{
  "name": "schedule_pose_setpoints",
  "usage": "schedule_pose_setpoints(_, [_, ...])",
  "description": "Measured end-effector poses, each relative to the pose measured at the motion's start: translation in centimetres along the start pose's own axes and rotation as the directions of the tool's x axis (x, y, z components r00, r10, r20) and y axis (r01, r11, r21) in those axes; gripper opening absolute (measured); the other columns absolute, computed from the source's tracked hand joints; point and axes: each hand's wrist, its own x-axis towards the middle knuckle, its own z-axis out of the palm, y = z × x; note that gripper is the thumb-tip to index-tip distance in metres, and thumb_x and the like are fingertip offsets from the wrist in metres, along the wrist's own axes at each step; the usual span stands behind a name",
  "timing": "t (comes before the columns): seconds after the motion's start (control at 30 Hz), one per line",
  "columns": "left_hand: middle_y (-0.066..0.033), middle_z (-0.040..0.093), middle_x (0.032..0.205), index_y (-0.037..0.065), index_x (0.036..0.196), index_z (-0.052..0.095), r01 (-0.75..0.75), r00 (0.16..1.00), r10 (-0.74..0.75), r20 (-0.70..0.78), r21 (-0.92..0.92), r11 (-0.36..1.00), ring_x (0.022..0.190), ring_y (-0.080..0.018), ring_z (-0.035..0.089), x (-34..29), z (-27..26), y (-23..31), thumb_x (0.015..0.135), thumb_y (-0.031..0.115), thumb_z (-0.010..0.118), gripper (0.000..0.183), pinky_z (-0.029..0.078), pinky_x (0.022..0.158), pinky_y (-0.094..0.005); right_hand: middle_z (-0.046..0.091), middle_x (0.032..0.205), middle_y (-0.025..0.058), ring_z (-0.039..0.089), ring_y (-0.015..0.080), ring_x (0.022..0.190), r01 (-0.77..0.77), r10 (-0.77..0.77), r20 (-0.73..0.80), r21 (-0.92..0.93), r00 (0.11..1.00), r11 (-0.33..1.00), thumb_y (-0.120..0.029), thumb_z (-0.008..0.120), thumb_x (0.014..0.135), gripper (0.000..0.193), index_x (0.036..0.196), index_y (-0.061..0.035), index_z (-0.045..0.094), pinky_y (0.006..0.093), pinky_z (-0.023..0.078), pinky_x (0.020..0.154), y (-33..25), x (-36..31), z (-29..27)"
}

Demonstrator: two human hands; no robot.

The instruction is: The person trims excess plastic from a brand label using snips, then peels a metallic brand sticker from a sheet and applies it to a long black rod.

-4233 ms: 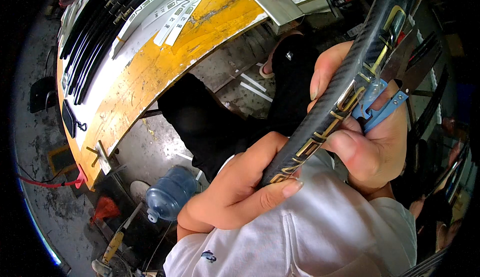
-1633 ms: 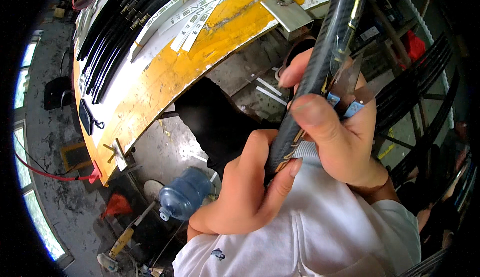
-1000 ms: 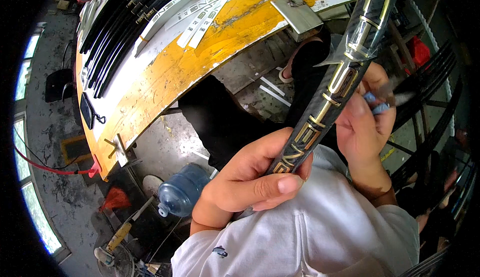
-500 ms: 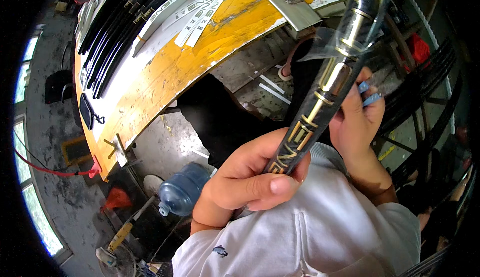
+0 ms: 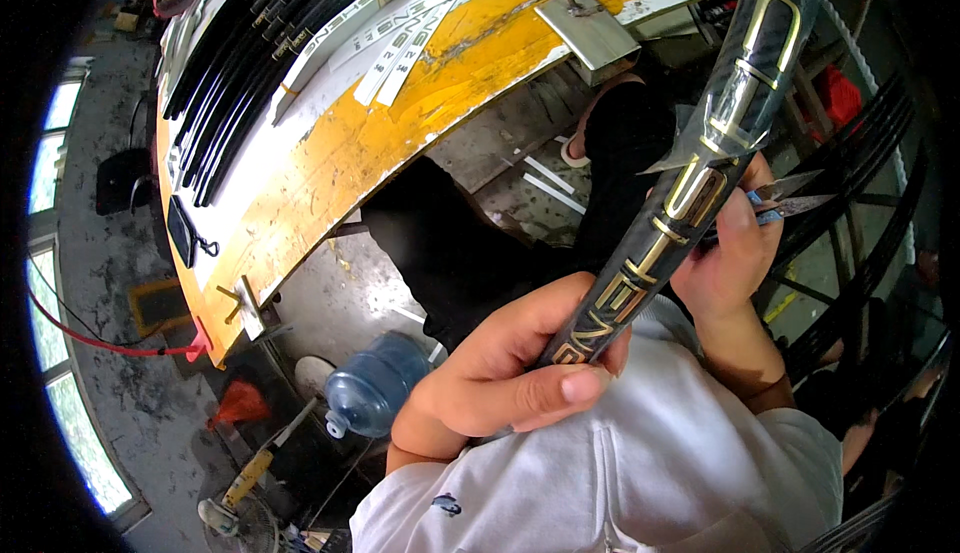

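Closest to the camera, the left hand [image 5: 505, 378] grips the lower end of a black bicycle rim [image 5: 690, 183] with gold lettering, fingers curled underneath and the thumb pressed flat along its near edge. The rim rises from those fingers up and to the right, crossing in front of the person's white shirt [image 5: 640, 473].

Just beyond the left fingertips, the right hand [image 5: 728, 258] reaches around from behind the rim. Its fingers are closed on a small pair of scissors [image 5: 785, 198] with blue handles, blades pointing right, away from the rim. A clear film [image 5: 685, 148] peels off the rim just above these fingers.

The rim looks stiff, light and glossy, probably slick under the film. It seems best held as it is now, wrapped around its bare edges, keeping the fingers off the gold decals, which could scuff or lift.

Farther past the fingers, on the floor, sits a blue water jug [image 5: 375, 393]. Beyond it, a worn yellow workbench [image 5: 400, 153] carries white decal strips [image 5: 410, 28] and a row of black rims [image 5: 240, 63].
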Motion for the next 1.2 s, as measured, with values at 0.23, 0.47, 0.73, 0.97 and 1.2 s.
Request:
schedule_pose_setpoints(0.23, [-0.0004,0.044,0.065,-0.002,0.091,0.046,-0.011,0.998,0.003,0.061,0.128,0.992,0.046,-0.0029,0.036,-0.3,-0.3,-0.1,0.083,0.018,0.060,0.026,0.025,0.042,-0.0181,0.053,0.069,0.0061,0.043,0.0047,0.042,-0.247,0.246,0.027,0.066,0.969,0.967,-0.027,0.060,0.076,0.058,0.115,0.0094,0.037,0.0183,0.030,0.037,-3.3,0.1,1.9])
schedule_pose_setpoints(0.47, [-0.0001,0.048,0.075,0.000,0.099,0.048,-0.017,1.000,0.020,-0.005,0.338,0.941,0.062,-0.0076,0.041,-0.9,0.2,0.0,0.087,0.015,0.056,0.021,0.034,0.057,-0.0210,0.053,0.070,0.0070,0.036,0.0004,0.037,-0.365,0.366,0.014,-0.065,0.930,0.929,-0.020,0.057,0.070,0.054,0.110,0.0122,0.039,0.0148,0.025,0.034,-5.0,0.6,3.2])
schedule_pose_setpoints(0.73, [-0.0026,0.050,0.077,0.000,0.098,0.047,-0.021,0.993,0.070,-0.098,0.437,0.899,0.064,-0.0085,0.044,-1.1,0.8,-0.2,0.086,0.015,0.057,0.021,0.036,0.059,-0.0218,0.050,0.076,0.0054,0.040,0.0003,0.046,-0.321,0.326,0.049,-0.095,0.944,0.942,-0.023,0.063,0.069,0.050,0.102,0.0092,0.044,0.0144,0.029,0.039,-4.5,0.9,2.8])
schedule_pose_setpoints(0.97, [-0.0029,0.048,0.078,0.001,0.098,0.047,0.002,0.998,0.021,-0.056,0.371,0.928,0.067,-0.0088,0.043,-1.0,0.3,-0.1,0.087,0.016,0.057,0.021,0.036,0.061,-0.0222,0.049,0.075,0.0048,0.039,0.0005,0.047,-0.362,0.361,0.069,-0.004,0.930,0.932,-0.025,0.064,0.069,0.051,0.102,0.0082,0.044,0.0144,0.028,0.040,-4.9,1.2,2.8])
schedule_pose_setpoints(1.2, [-0.0023,0.047,0.080,0.001,0.097,0.048,0.002,0.999,0.013,-0.040,0.352,0.936,0.069,-0.0089,0.042,-1.0,0.2,0.0,0.086,0.015,0.057,0.020,0.035,0.062,-0.0218,0.052,0.071,0.0070,0.037,0.0003,0.038,-0.353,0.353,0.060,-0.018,0.934,0.936,-0.024,0.060,0.071,0.051,0.103,0.0112,0.042,0.0143,0.026,0.033,-4.8,1.3,3.0])
